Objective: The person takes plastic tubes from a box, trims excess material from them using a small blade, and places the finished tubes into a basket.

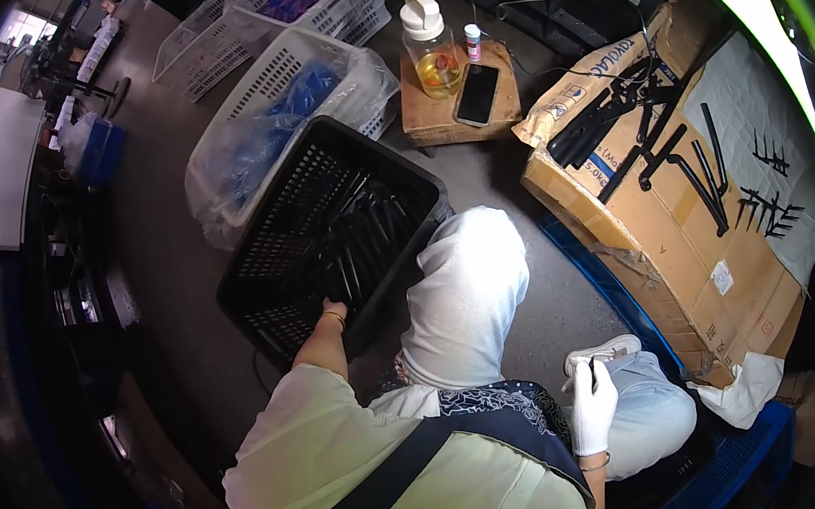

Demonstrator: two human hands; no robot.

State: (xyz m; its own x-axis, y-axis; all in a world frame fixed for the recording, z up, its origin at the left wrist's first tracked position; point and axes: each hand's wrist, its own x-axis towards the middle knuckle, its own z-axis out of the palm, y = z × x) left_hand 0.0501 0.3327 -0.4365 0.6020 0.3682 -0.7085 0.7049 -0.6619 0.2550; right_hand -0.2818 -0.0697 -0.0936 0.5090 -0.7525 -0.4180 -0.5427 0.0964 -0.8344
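Note:
My bare left hand (pixel 333 310) reaches over the near side of a black plastic basket (pixel 271 230). Its fingers are lost in the dark interior, so their grip does not show. Several long black parts (pixel 370 236) lie inside the basket, just beyond that hand. Above my bent right leg, my right hand (pixel 593 409) wears a white glove, with its fingers pinched together. A small dark tip shows between the fingertips, too small to name. On the cardboard box (pixel 628 240) at the right lie several black tube-shaped parts (pixel 697 191).
Small black pieces (pixel 767 213) lie in rows on a white sheet (pixel 809 118). A wooden stool (pixel 425 132) bears a jug (pixel 437 69), a small bottle (pixel 472 43) and a phone (pixel 477 95). White crates (pixel 233 117) stand at the left. My knee (pixel 468 291) rises beside the basket.

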